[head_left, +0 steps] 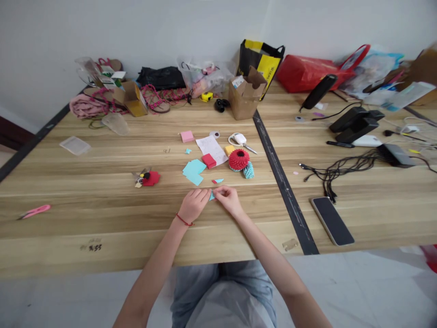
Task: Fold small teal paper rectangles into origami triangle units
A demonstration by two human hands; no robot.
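Fingertips (207, 195) of the left hand (194, 205) and of the right hand (228, 199) are closed from both sides on a small blue paper piece (212, 196), held low over the wooden table (102, 191), a little way in from its near edge.

Just beyond the hands lie two paper scraps (217, 181), then a stack of blue squares (194, 171), a red pad (209, 161) on a white sheet (211, 148), and a red folded-paper dome (238, 159) touching a blue folded piece (249, 170). White-handled scissors (240, 139) sit farther back.

Bare wood runs to the left, as far as the pink snips (34, 211) and the red key bunch (148, 177). On the right a black strip (283, 182) divides the tabletop; past it lie a phone (332, 220), face down (or dark), and tangled cables (327, 175).

Dark marks (92, 247) near the front edge are too blurred to read, as is the print on the yellow-and-black bag (261, 61).
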